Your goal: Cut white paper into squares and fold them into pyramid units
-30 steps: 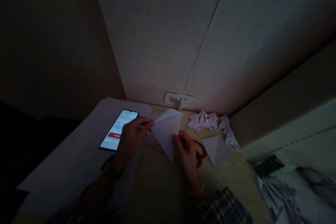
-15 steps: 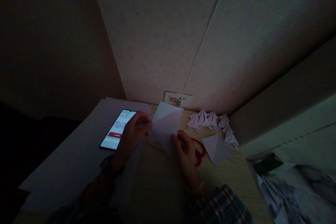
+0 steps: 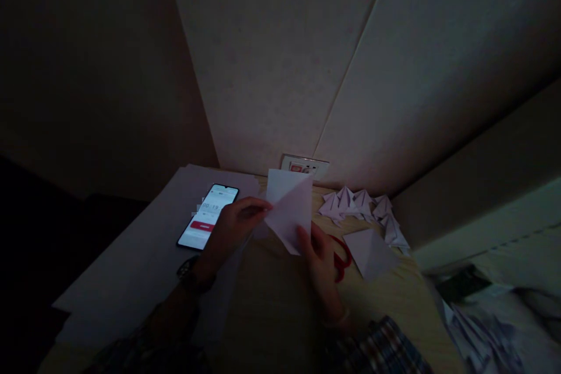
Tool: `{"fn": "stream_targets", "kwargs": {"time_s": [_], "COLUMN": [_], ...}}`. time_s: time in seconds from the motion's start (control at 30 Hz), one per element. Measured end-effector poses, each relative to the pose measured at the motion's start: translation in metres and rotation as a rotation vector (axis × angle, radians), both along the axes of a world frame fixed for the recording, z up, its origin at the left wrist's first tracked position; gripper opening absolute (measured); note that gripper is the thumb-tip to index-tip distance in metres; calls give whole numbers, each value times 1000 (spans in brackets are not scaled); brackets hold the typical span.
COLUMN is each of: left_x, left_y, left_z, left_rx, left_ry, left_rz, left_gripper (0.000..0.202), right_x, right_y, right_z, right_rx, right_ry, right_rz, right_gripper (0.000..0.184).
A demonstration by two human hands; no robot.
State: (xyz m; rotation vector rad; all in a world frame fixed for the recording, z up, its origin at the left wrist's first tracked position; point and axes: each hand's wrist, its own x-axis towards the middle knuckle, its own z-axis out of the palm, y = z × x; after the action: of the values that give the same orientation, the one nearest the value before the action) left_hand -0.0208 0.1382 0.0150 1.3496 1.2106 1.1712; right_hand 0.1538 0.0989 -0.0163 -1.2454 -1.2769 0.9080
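In a dim room I hold a white sheet of paper (image 3: 289,210), partly folded, just above a wooden table (image 3: 272,304). My left hand (image 3: 236,225) pinches its left corner between thumb and fingers. My right hand (image 3: 322,257) grips its lower right edge. A watch sits on my left wrist. Red scissors (image 3: 342,257) lie on the table right behind my right hand, partly hidden by it.
A lit phone (image 3: 208,216) lies on a stack of large white sheets (image 3: 131,269) at the left. A flat folded paper (image 3: 370,251) and a row of several folded paper pieces (image 3: 363,207) lie at the right. A wall socket (image 3: 304,166) sits at the table's back.
The paper has been lifted and turned more upright, its upper flap raised. Both hands kept their hold. The view shifted slightly to the left.
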Motion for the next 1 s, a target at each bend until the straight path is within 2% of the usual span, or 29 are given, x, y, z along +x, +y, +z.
{"fn": "stream_targets", "kwargs": {"time_s": [0.3,0.47,0.67,1.0], "left_x": [-2,-1,1,3], "left_y": [-4,-6,-4,-5], "left_z": [5,4,0,4], "left_rx": [-47,-78,-33,-75], "left_ry": [-32,-67,-101,-97], "left_rz": [-63,-112,-95,-94], "left_gripper": [26,33,28,25], "right_x": [0,0,-3,-1], "right_y": [1,3,3,8], "right_z": [1,-4,-12,-7], "right_rx": [-130,-129,-122,-135], "right_ry": [171,183,195,315], "right_rz": [-16,32,115,46], "right_gripper": [26,24,20,20]}}
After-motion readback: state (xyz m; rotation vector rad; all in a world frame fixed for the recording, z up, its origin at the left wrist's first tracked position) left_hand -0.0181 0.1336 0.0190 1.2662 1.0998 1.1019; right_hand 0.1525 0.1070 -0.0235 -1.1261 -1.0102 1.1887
